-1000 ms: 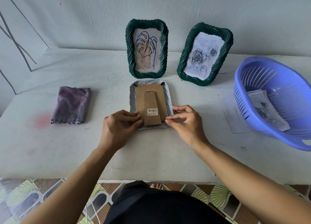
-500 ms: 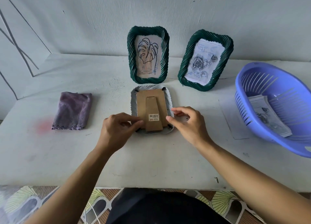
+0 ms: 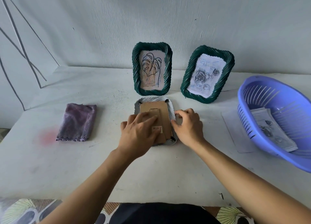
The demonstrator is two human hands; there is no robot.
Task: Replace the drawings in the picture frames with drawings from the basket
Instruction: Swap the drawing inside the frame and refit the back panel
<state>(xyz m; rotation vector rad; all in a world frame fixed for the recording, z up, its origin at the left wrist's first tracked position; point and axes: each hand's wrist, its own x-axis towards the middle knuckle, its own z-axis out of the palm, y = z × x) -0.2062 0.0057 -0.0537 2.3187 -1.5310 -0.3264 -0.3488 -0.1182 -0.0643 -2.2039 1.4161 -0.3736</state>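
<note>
A white picture frame (image 3: 170, 104) lies face down mid-table, its brown cardboard back (image 3: 164, 111) and folded stand facing up. My left hand (image 3: 139, 132) lies flat on the cardboard back with straight fingers pressing it. My right hand (image 3: 189, 127) sits at the frame's right edge, fingers curled against the rim; what they pinch is hidden. Two green woven frames stand behind: one with a leaf drawing (image 3: 152, 68), one with a rose drawing (image 3: 207, 73). The purple basket (image 3: 262, 89) at right holds drawings (image 3: 272, 131).
A folded purple cloth (image 3: 77, 122) lies on the left of the white table (image 3: 151, 173). A loose sheet (image 3: 234, 131) lies flat beside the basket. The wall stands right behind the upright frames. A patterned floor shows below the table's near edge.
My left hand moved from the frame's lower left corner up onto the cardboard back and flattened. My right hand shifted slightly up along the frame's right edge.
</note>
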